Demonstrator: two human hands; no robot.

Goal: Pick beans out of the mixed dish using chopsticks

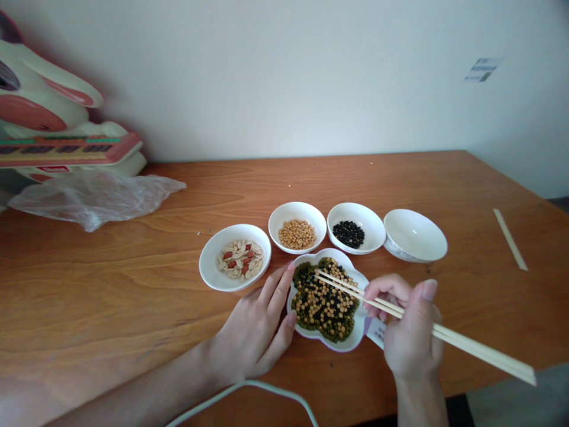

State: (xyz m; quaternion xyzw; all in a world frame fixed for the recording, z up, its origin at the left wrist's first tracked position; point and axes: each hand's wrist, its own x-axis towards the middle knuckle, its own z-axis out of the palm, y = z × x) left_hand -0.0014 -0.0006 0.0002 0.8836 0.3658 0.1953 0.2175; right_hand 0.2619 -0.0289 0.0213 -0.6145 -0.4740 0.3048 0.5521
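My right hand [411, 329] grips a pair of wooden chopsticks [444, 335], their tips over the far side of a flower-shaped white dish [359, 332] full of mixed yellow, green and black beans. My left hand [258, 329] lies flat on the table, fingers stretched against the dish's left rim. Behind it stand a white bowl of peanuts [208, 264], a bowl of yellow soybeans [278, 216], a bowl of black beans [373, 228] and an empty white bowl [415, 237].
A chopstick paper sleeve [510, 239] lies at the right on the wooden table [111, 284]. A crumpled clear plastic bag [95, 198] and a white and pink toy [48, 130] are at the far left. A white cable [249, 394] runs by the near edge.
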